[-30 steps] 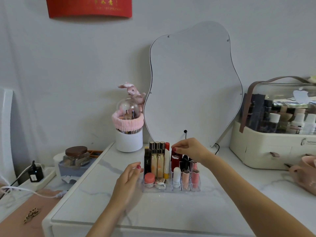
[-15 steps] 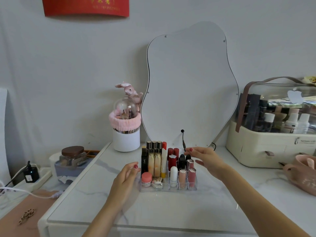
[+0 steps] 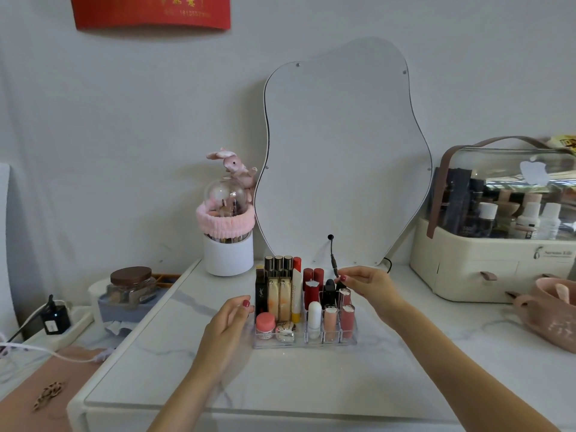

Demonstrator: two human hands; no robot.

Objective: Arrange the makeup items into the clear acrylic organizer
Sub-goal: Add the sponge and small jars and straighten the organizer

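Observation:
The clear acrylic organizer [image 3: 330, 340] stands mid-table, filled with upright makeup: black-and-gold tubes [image 3: 278, 286], a white-and-yellow tube [image 3: 296, 294], red lipsticks [image 3: 312, 280], a pink jar [image 3: 265, 322], and pink and white tubes [image 3: 331, 319] in the front slots. My left hand [image 3: 225, 330] rests open against the organizer's left side, fingertips by the black tube. My right hand [image 3: 369, 283] hovers over the back right slots, with thumb and forefinger pinched on the top of a black lipstick [image 3: 340, 285].
A wavy mirror [image 3: 339, 157] leans on the wall behind, its black cable plug [image 3: 334, 269] hanging near my right fingers. A white brush holder [image 3: 228, 254] stands back left, a cream cosmetic case [image 3: 486, 266] at right, and a pink bag [image 3: 551, 310] far right.
My right hand drew back from the red lipsticks to the right rear slots and closed its fingertips on the black lipstick. My left hand stayed beside the organizer.

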